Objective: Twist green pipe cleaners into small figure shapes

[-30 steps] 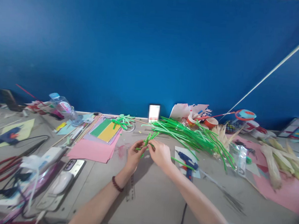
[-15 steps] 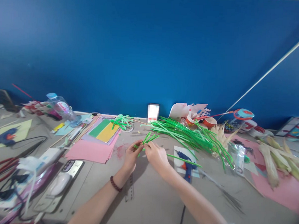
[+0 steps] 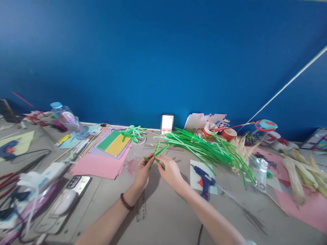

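Observation:
Both hands meet above the middle of the table around green pipe cleaners (image 3: 161, 149), whose fuzzy ends stick up and spread between the fingers. My left hand (image 3: 143, 172), with a dark beaded bracelet on its wrist, is closed on them from the left. The fingertips of my right hand (image 3: 169, 170) pinch them from the right; where the two hands meet, the joint is partly hidden. A large bundle of green pipe cleaners (image 3: 206, 148) lies behind and to the right. Bent green pieces (image 3: 134, 133) lie at the back left.
Right of my hands a blue glue gun (image 3: 205, 179) rests on white paper. Pink sheets (image 3: 98, 165), a phone (image 3: 79, 184) and a white mouse (image 3: 66, 202) lie to the left. A ruler (image 3: 142, 207) is under my left forearm. Corn husks (image 3: 300, 173) lie far right.
The long green stem that stuck out rightward past my right hand no longer shows there. The upright green ends have shifted slightly left and spread into a V. My hands stay almost in place.

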Demonstrator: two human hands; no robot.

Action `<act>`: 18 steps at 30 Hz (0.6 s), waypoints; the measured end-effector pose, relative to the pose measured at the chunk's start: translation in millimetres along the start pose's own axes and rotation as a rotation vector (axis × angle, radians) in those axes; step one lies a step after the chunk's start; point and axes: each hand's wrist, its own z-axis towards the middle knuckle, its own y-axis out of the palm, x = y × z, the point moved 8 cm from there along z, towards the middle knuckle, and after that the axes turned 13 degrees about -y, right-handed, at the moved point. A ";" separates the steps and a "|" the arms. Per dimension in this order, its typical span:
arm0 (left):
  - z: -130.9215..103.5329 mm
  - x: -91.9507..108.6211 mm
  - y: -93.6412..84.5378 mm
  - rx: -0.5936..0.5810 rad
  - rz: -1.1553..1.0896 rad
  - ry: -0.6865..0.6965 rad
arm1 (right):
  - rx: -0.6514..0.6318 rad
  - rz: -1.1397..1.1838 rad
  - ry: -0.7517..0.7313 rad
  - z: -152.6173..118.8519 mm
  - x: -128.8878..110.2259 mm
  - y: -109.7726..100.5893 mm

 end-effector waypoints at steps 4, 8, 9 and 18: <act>1.2 -0.5 1.3 -0.011 -0.048 -0.045 | 0.042 0.106 0.008 2.6 6.3 -3.7; 0.2 -0.2 4.5 -0.021 -0.050 -0.106 | 0.047 0.284 0.139 2.6 18.2 -1.1; -0.2 0.0 4.9 -0.020 -0.050 -0.113 | 0.041 0.370 0.205 1.4 22.8 2.3; -0.9 1.8 5.3 -0.003 -0.117 -0.120 | 0.106 0.940 0.542 -8.5 40.7 26.0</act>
